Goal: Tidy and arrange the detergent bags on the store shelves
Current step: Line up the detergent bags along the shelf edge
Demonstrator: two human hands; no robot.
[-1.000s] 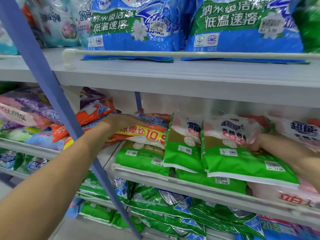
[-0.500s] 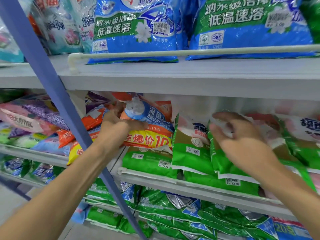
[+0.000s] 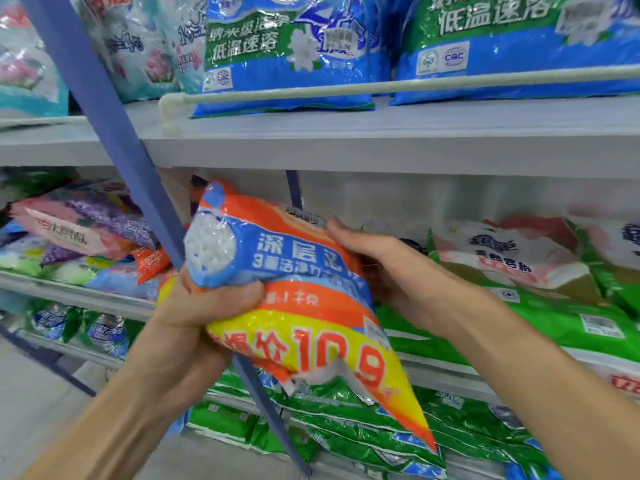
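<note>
An orange, blue and yellow detergent bag marked 10.9 hangs in front of the middle shelf, off the shelf and tilted. My left hand grips its left side, thumb pressed across the front. My right hand holds the bag's right edge from behind. Green and pink detergent bags lie on the middle shelf to the right, behind my right arm. Large blue and green bags stand on the top shelf.
A slanted blue shelf post crosses in front of the left side, passing behind the held bag. A white rail edges the top shelf. Purple and pink bags pile on the left shelf; green bags fill the lower shelf.
Left hand lifted the orange bag off the pile and pulled it out toward me. Right hand left the green bags and came across to take the bag's right side.
</note>
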